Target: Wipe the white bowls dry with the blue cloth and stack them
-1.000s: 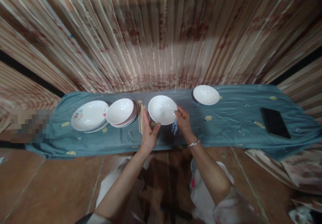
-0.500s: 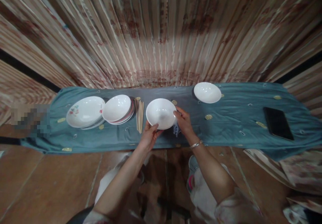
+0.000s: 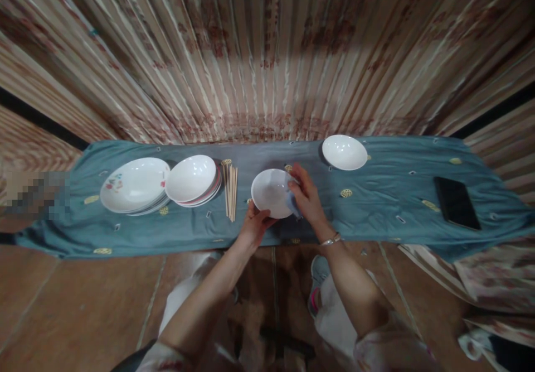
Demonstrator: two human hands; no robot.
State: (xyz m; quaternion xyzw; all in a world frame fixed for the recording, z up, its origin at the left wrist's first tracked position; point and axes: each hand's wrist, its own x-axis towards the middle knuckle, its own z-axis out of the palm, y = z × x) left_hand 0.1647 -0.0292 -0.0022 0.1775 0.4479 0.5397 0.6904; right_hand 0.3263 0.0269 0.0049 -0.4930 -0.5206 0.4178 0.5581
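A white bowl (image 3: 270, 192) is held over the middle of the cloth-covered table, tilted slightly. My left hand (image 3: 256, 224) grips it at the lower left, thumb over the rim and fingers beneath. My right hand (image 3: 307, 193) is at the bowl's right rim, its fingers closed on a bluish-white cloth (image 3: 292, 200) that lies against the rim and partly inside the bowl. The fingers hide part of the cloth. Left of the bowl lie several wooden chopsticks (image 3: 231, 192).
A stack of white bowls (image 3: 191, 178) and a stack of floral plates (image 3: 136, 182) stand on the left. Another white bowl (image 3: 345, 152) sits at the back right. A black tablet-like object (image 3: 457, 203) lies on the right of the teal tablecloth (image 3: 376, 210). A pleated curtain (image 3: 267, 82) hangs behind.
The bowl has moved slightly right and down. My right hand has shifted from gripping the bowl's rim to pressing the bluish cloth against its right side. My left hand still holds the bowl.
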